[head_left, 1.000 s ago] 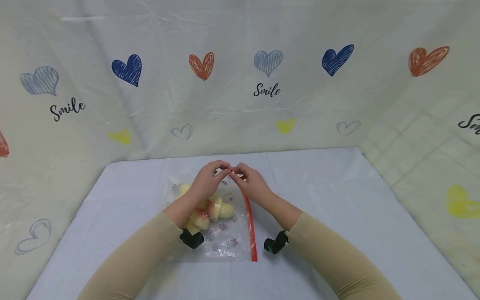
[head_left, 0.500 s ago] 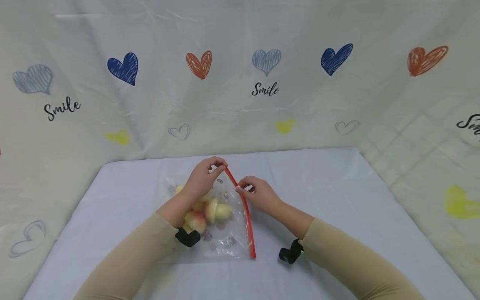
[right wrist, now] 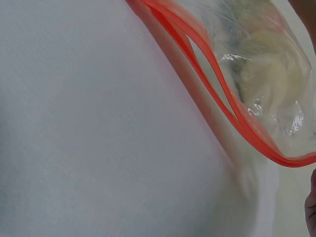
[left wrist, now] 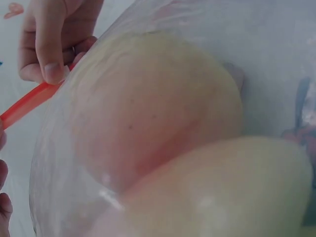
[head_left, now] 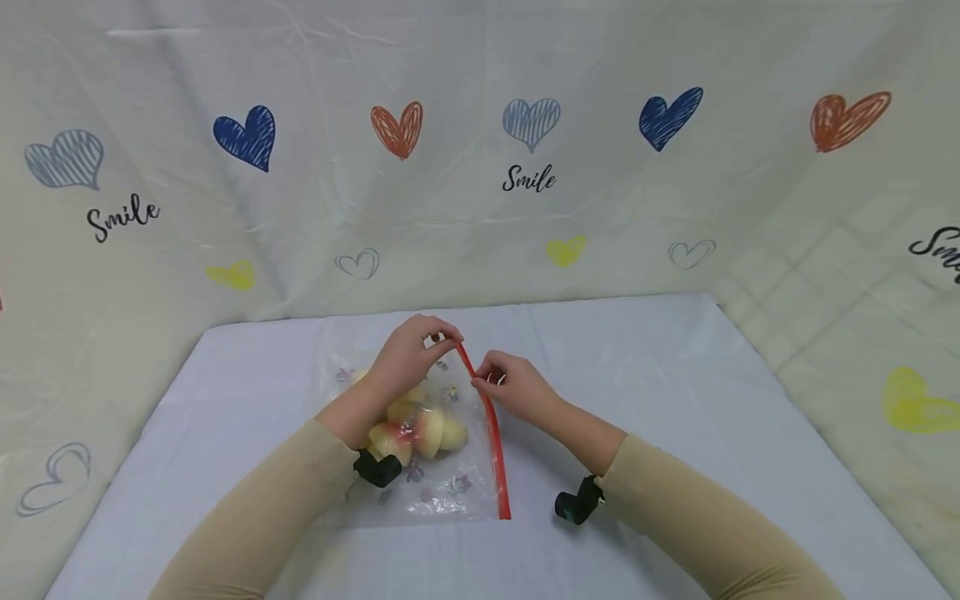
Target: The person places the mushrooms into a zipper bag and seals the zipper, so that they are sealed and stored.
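A clear zip bag (head_left: 442, 492) with a red zip strip (head_left: 495, 442) lies on the white-covered table, its mouth to the right. Inside are several pale yellow, red-blushed peach-like fruits (head_left: 429, 432). My left hand (head_left: 405, 358) pinches the far end of the red strip. A short way nearer along that strip, my right hand (head_left: 519, 388) pinches it between thumb and fingers; the left wrist view shows this right hand (left wrist: 49, 39) too. Between the hands the strip is taut. Toward the near end, the right wrist view shows the strip's two red edges (right wrist: 217, 79) parted over a stretch.
White cloth covers the table (head_left: 675, 400). Behind it hangs a pale backdrop (head_left: 465, 225) printed with hearts and "Smile". Both wrists wear a small black camera (head_left: 577, 502) below the tan sleeves (head_left: 682, 500).
A second ago both hands were together at the strip's far corner. The right hand has since moved nearer and rightward along the strip, while the left stays at the far end.
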`<act>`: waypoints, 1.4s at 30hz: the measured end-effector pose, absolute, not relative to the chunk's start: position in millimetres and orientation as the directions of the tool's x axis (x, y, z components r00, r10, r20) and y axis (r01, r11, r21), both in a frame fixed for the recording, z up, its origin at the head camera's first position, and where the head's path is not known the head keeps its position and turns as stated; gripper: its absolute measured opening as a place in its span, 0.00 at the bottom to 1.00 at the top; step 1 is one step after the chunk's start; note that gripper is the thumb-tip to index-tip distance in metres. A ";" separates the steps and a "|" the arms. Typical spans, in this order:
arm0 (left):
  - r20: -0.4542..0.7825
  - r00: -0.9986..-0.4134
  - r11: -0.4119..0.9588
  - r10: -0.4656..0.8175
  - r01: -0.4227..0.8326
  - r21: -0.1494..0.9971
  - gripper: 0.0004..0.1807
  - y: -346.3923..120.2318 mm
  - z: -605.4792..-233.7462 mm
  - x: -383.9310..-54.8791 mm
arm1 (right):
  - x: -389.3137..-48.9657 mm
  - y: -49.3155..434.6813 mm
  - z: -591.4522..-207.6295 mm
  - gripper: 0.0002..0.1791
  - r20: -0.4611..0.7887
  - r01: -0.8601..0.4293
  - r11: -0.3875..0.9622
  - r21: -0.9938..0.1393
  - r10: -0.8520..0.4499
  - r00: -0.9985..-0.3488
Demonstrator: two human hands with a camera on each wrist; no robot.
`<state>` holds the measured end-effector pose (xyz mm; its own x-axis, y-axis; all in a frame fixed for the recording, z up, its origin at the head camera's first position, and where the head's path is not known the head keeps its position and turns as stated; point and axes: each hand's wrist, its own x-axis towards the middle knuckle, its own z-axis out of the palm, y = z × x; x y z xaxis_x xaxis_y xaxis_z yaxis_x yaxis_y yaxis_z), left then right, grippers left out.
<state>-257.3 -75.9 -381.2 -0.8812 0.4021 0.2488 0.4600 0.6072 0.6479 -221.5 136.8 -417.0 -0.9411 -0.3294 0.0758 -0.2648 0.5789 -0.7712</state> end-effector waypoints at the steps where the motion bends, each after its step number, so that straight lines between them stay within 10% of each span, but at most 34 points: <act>1: 0.248 -0.884 0.607 0.397 0.456 0.651 0.05 -75.6 -381.5 -257.6 | -221.2 136.9 -416.9 0.05 0.073 -0.264 0.578 -0.772 -0.332 -0.941; 42: 0.109 -0.976 0.615 0.189 0.204 0.762 0.08 -54.7 -375.7 -293.0 | -161.3 163.1 -428.6 0.08 -0.251 -0.138 0.645 -0.752 -0.473 -0.844</act>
